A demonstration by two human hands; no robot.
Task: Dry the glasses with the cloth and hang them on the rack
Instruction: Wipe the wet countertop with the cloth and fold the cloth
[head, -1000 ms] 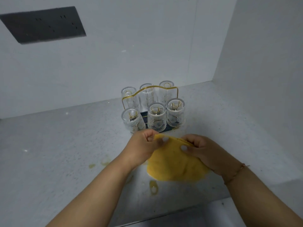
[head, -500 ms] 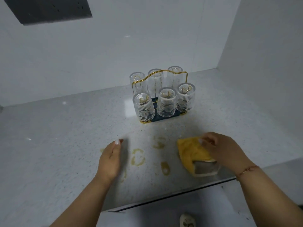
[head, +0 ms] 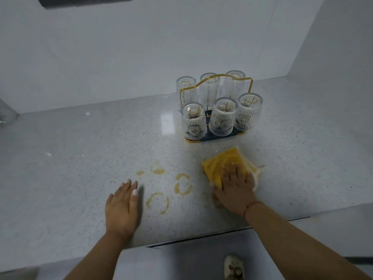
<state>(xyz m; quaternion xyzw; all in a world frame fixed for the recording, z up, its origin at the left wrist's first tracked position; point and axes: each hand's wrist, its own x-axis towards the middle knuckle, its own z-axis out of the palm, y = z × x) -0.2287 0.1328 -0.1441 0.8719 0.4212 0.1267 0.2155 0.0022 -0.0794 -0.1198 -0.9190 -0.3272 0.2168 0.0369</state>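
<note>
Right hand (head: 235, 181) lay flat on cloth (head: 222, 164), lower right; left hand (head: 122, 205) open on counter (head: 80, 158). Six glasses (head: 222, 116) hung on rack (head: 216, 81), centre-right; job looked done.

We see bare countertop (head: 80, 158) left of the rack (head: 217, 110); the rack's glasses (head: 222, 116) block the back, the cloth (head: 224, 164) lies just before it.

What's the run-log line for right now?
glasses: six inverted on rack | cloth: flat on counter | right hand: flat on cloth | left hand: flat on counter
</note>
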